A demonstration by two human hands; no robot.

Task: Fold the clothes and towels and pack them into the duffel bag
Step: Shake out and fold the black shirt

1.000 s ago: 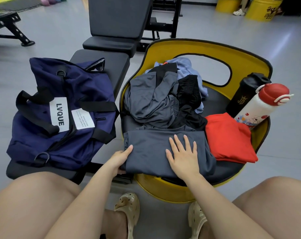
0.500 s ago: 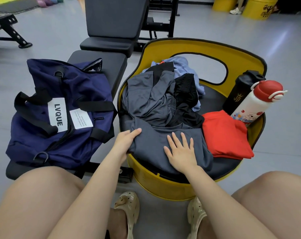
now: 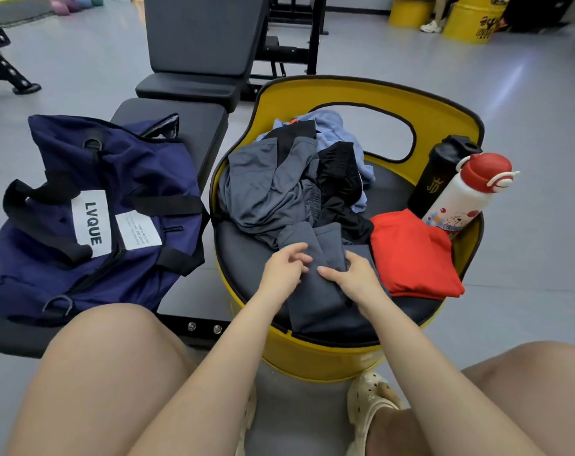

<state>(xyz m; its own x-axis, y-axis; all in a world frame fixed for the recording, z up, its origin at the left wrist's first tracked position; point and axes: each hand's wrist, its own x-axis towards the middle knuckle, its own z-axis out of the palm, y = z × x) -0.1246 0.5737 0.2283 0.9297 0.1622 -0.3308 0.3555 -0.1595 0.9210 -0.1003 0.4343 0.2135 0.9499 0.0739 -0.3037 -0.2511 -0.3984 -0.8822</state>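
A dark grey garment (image 3: 322, 297) lies folded into a narrow strip on the black seat of a yellow tub chair (image 3: 371, 93). My left hand (image 3: 284, 274) touches its left edge with loosely curled fingers. My right hand (image 3: 352, 274) presses on its right side, thumb laid across the fold. Behind them sits a heap of unfolded grey, black and light blue clothes (image 3: 289, 182). A folded red garment (image 3: 411, 255) lies to the right. The navy duffel bag (image 3: 95, 218) rests on a black bench at the left, zipped along its side.
A black shaker bottle (image 3: 437, 179) and a white bottle with a red cap (image 3: 467, 192) lean against the chair's right wall. A black gym bench (image 3: 197, 51) stands behind. My knees and beige clogs (image 3: 368, 403) fill the foreground. Yellow drums (image 3: 470, 21) stand far right.
The grey garment went from a wide flat rectangle to a narrow strip folded over from the left. Both hands moved together onto its middle.
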